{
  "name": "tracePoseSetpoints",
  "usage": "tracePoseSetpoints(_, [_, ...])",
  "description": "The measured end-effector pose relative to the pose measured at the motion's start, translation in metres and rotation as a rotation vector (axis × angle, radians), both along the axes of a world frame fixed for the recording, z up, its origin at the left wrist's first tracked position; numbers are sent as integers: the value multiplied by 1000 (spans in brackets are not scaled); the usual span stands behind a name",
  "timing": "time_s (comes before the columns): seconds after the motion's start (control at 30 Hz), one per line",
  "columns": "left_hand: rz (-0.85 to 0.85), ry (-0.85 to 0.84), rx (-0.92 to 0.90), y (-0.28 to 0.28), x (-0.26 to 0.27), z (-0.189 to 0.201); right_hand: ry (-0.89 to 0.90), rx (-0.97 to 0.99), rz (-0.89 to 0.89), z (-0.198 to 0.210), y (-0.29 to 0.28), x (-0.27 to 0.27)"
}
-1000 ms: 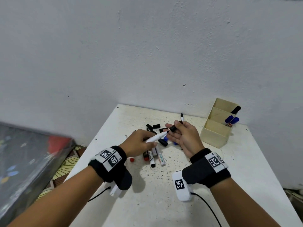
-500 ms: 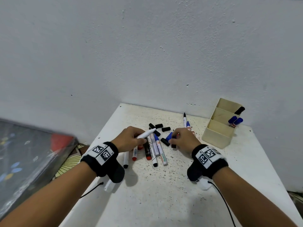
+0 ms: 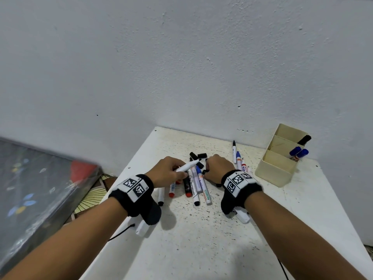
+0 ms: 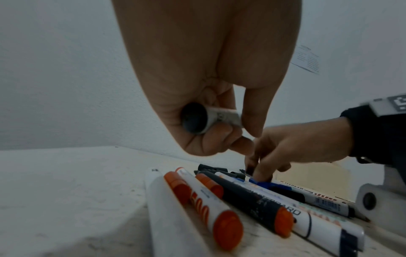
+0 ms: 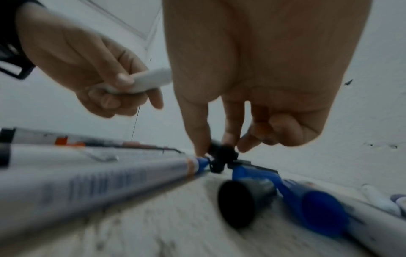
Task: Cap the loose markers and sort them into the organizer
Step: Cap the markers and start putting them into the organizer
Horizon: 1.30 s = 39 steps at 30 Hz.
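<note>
My left hand [image 3: 177, 170] grips a white marker [image 3: 186, 166] whose uncapped black tip points right; its butt end [image 4: 195, 120] shows in the left wrist view. My right hand [image 3: 207, 170] reaches palm down into the pile of loose markers [image 3: 195, 186]. Thumb and forefinger pinch a small black cap [image 5: 222, 153] that is touching the table. More black caps [image 3: 201, 155] lie just behind the hands. The cream organizer [image 3: 276, 170] stands at the right, with two blue-capped markers [image 3: 298, 153] and a black-capped one [image 3: 303, 139] in it.
Three thin markers [image 3: 239, 158] lie between my right hand and the organizer. Another black cap [image 5: 241, 200] and a blue-capped marker [image 5: 312, 205] lie under my right wrist. The wall is close behind the white table [image 3: 201, 239]. A dark patterned object [image 3: 40, 188] sits left, below the table edge.
My right hand turned from palm up to palm down and dropped onto the pile, closing on a black cap. The left hand kept hold of the white marker.
</note>
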<state>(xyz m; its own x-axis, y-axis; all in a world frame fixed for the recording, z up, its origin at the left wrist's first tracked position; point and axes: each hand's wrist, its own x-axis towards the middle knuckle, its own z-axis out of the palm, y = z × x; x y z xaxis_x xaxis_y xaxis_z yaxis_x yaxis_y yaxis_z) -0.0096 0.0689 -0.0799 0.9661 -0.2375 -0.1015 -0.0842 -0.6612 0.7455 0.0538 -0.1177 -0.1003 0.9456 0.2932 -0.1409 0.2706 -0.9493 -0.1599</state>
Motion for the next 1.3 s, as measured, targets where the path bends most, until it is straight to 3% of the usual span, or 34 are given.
tracePoseSetpoints(0.1, [4,-5,2,4,0,-1,-19,481,-110,11,-4,-3])
tracePoseSetpoints(0.23, [7,-6,27,6,2,-4,224,1136,-301,31,-17,-11])
tracePoseSetpoints(0.4, [-15,-22,9,-4,3,-5,336,1372,-317,41,-18,-25])
tracePoseSetpoints(0.7, [-18,10,-43,-11,4,-7,432,1278,-339,29,-13,-28])
tracePoseSetpoints(0.9, [-2,83,-41,5,2,-3,307,1379,-464,33,-19,-8])
tracePoseSetpoints(0.97, [24,90,-28,16,0,-3,300,1162,-387,33,-28,-1])
tracePoseSetpoints(1.07, [53,78,-35,28,-1,-5,322,497,-94,27,-20,1])
tracePoseSetpoints(1.1, [60,78,-52,29,0,-4,302,363,-39,23,-15,2])
tracePoseSetpoints(1.3, [83,62,-70,29,-1,1,29,324,-89,22,16,28])
